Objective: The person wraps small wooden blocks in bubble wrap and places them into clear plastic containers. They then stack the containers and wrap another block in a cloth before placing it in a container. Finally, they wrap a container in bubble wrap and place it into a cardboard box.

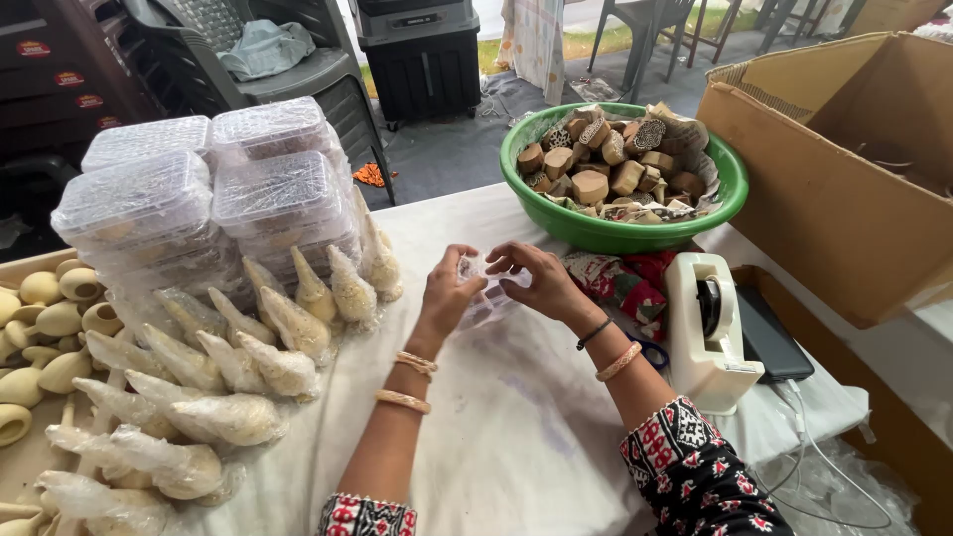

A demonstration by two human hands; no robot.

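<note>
My left hand (447, 291) and my right hand (536, 281) meet over the white cloth-covered table (496, 437), both gripping a small clear plastic box (483, 295) between them. The box is partly hidden by my fingers, and I cannot tell what is inside it. Bangles sit on both wrists. A green bowl (606, 231) heaped with brown wooden blocks stands just beyond my right hand.
Stacks of clear lidded boxes (213, 189) stand at the left, with several plastic-wrapped conch shells (228, 357) in front of them. A white tape dispenser (705, 328), a dark phone (769, 337) and an open cardboard carton (844, 159) are at the right. Patterned cloth (625, 283) lies near my right wrist.
</note>
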